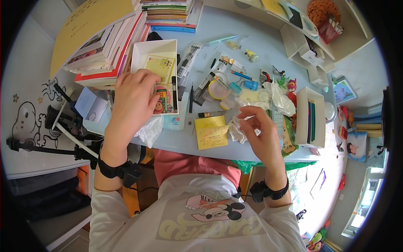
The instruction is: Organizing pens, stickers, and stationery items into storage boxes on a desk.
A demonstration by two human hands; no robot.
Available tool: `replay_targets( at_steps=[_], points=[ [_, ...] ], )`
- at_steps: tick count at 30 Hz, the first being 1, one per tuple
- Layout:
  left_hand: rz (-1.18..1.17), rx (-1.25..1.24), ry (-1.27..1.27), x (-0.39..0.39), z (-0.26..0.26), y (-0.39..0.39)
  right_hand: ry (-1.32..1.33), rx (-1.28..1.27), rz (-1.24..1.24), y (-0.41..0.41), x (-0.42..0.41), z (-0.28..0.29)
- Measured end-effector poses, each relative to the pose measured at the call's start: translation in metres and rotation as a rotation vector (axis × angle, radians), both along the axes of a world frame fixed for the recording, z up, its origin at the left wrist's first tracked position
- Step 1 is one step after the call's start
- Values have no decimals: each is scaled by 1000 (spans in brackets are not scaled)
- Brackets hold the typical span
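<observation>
My left hand (135, 94) reaches over the near left side of a white open box (154, 48), fingers curled down. Its fingertips and whatever they touch are partly hidden. In the box lie a yellow cartoon card (162, 67), a black marker (174, 93) along the right wall, and a colourful cartoon item (161, 102). My right hand (263, 134) hovers above the desk's near right part, fingers bent and thumb apart, holding nothing visible. Crumpled white tissue (236, 130) lies just left of it. Yellow sticky notes (211, 134) with handwriting sit between the hands.
Book stacks (107, 53) rise at the back left. Pens, a yellow-rimmed round container (218, 89), a blue sharpener-like piece (251, 85) and small toys (292, 84) clutter the desk (245, 19). A second white box (302, 116) with coloured pencils (310, 121) stands at right.
</observation>
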State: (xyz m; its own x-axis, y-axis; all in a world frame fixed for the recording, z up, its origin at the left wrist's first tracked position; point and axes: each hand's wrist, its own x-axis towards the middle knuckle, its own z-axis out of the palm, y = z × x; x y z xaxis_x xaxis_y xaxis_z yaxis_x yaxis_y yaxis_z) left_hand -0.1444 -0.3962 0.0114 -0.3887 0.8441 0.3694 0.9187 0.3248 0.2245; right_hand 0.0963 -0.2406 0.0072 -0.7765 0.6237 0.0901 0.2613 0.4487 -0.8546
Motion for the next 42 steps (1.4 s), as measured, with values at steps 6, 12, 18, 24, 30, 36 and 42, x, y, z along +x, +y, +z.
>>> replay_targets(
  at_steps=[6, 12, 18, 24, 30, 36, 42],
  points=[
    [-2, -39, 111, -4, -5, 0, -22, 105, 44, 2, -2, -3],
    [-19, -3, 49, 4, 2, -6, -48, 186, 22, 12, -2, -2],
    [-70, 138, -113, 9, 0, -28, -58, 253, -41, 23, -9, 9],
    [-106, 250, -284, 16, -12, -45, -86, 403, -80, 34, -30, 21],
    [-74, 381, -160, 17, -45, -53, -207, 481, 23, 61, -76, -3],
    [-92, 622, -327, 15, -80, -49, -423, 574, 98, 59, -109, -18],
    [-76, 698, -313, 12, -95, -41, -410, 476, 15, 64, -115, -18]
  ],
)
